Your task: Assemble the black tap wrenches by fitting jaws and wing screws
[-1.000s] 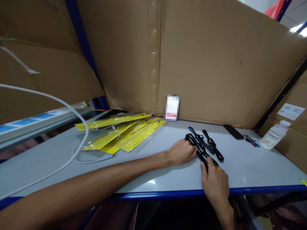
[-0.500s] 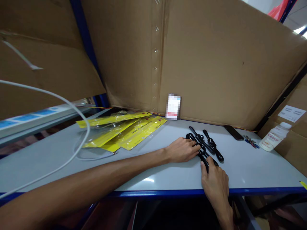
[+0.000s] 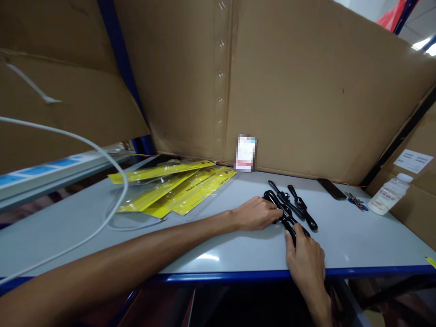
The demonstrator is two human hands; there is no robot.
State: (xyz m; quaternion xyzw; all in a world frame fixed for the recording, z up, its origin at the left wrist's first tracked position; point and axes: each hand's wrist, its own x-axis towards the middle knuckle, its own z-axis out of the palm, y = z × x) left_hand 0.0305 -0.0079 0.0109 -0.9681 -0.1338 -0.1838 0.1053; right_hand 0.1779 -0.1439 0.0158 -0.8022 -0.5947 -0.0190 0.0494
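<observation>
My right hand (image 3: 306, 252) is closed around the near handle of a black spokeshave (image 3: 288, 225) low over the table. My left hand (image 3: 259, 213) has its fingers curled at the middle of the same tool, hiding part of it. Another black handle shows beside the held one, partly covered, so I cannot tell exactly how the pieces lie together. Just behind the hands lie two more black spokeshaves, one nearer the hands (image 3: 279, 190) and one to its right (image 3: 301, 207).
Yellow-backed clear plastic packages (image 3: 200, 193) lie fanned out at left, with a white cable (image 3: 126, 181) looping in front. A dark phone (image 3: 332, 189), small keys (image 3: 356, 201) and a white bottle (image 3: 390, 195) sit at right. Cardboard (image 3: 299, 91) walls the back.
The fingers of my left hand have curled in and shifted slightly on the spokeshave. My right hand keeps its grip in the same place.
</observation>
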